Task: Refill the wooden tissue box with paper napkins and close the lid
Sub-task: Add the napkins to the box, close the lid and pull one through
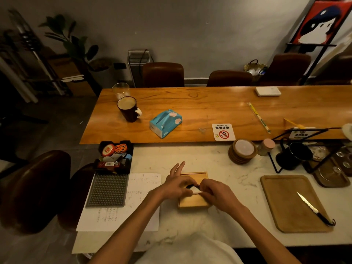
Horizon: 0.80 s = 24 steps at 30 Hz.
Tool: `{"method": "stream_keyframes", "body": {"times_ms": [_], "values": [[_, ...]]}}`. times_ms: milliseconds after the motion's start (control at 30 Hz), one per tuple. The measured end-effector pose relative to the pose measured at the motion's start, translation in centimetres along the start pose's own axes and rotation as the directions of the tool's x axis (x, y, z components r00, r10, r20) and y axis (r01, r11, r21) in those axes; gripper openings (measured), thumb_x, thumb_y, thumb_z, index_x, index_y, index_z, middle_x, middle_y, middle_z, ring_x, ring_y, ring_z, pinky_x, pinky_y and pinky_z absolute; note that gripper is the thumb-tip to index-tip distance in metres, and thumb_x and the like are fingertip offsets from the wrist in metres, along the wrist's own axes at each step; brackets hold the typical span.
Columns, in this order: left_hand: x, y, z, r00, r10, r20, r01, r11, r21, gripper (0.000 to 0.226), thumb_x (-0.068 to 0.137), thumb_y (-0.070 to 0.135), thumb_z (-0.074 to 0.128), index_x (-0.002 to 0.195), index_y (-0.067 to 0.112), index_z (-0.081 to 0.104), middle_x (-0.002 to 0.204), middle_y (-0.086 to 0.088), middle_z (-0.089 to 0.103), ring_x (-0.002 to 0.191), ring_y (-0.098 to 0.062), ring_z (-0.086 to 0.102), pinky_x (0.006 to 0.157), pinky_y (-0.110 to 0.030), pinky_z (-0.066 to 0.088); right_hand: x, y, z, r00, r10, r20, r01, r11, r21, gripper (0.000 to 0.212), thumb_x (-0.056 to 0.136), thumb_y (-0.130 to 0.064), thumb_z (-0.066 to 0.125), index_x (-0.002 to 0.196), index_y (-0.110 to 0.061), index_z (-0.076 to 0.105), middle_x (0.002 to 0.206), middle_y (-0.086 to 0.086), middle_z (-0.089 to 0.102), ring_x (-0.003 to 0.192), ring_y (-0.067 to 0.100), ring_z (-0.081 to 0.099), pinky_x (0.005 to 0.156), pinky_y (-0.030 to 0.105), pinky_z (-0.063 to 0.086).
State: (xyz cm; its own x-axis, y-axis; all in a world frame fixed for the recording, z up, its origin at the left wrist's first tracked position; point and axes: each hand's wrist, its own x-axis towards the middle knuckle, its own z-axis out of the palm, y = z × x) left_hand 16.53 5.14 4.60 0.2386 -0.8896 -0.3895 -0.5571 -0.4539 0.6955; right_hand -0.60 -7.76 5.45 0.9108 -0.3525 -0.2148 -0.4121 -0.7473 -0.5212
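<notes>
A square wooden tissue box (192,202) lies on the white marble counter in front of me, its lid on and a dark slot in the middle. A white paper napkin (196,191) pokes up out of that slot. My left hand (178,184) rests on the box's left side, thumb and forefinger pinching the napkin, the other fingers stretched out. My right hand (216,193) covers the box's right side, and its fingertips pinch the same napkin. A blue soft pack of tissues (165,123) sits apart on the wooden table beyond.
Left of the box are a sheet of paper (133,202), a grey studded mat (107,189) and a black tray of small items (115,156). To the right, a wooden tray (282,204) carries a knife (314,209). Coasters (242,151), a mug (128,109) and a glass (120,90) stand farther off.
</notes>
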Motion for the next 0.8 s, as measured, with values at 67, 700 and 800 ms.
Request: {"method": "stream_keyframes", "body": {"times_ms": [67, 700, 800], "values": [[0.2, 0.2, -0.1, 0.999, 0.021, 0.040, -0.024, 0.998, 0.064, 0.038, 0.084, 0.034, 0.068, 0.121, 0.041, 0.061, 0.162, 0.004, -0.015, 0.148, -0.025, -0.020, 0.118, -0.056, 0.006, -0.1, 0.2, 0.0, 1.000, -0.024, -0.007, 0.024, 1.000, 0.004, 0.008, 0.092, -0.035, 0.061, 0.096, -0.030, 0.056, 0.086, -0.015, 0.057, 0.074, 0.010, 0.053, 0.057, 0.014, 0.033], [0.7, 0.9, -1.1, 0.996, 0.084, 0.000, -0.084, 0.996, 0.039, 0.006, 0.089, 0.022, 0.063, 0.094, 0.024, 0.066, 0.156, 0.005, 0.020, 0.148, -0.019, 0.002, 0.118, -0.048, 0.013, 1.6, -0.3, 0.6, 0.999, 0.048, 0.004, -0.049, 0.995, 0.087, 0.032, 0.081, -0.057, 0.063, 0.104, -0.035, 0.064, 0.110, -0.013, 0.045, 0.088, 0.007, 0.051, 0.070, 0.024, 0.049], [0.2, 1.2, -0.7, 0.992, 0.095, -0.078, -0.089, 0.993, 0.070, 0.009, 0.089, 0.024, 0.062, 0.098, 0.022, 0.066, 0.138, 0.001, 0.040, 0.136, -0.020, 0.023, 0.115, -0.042, 0.022, 1.9, -0.4, 0.7, 0.997, 0.060, -0.052, -0.054, 0.991, 0.121, 0.027, 0.082, -0.053, 0.064, 0.098, -0.032, 0.069, 0.114, -0.011, 0.045, 0.099, 0.006, 0.048, 0.079, 0.029, 0.051]]}}
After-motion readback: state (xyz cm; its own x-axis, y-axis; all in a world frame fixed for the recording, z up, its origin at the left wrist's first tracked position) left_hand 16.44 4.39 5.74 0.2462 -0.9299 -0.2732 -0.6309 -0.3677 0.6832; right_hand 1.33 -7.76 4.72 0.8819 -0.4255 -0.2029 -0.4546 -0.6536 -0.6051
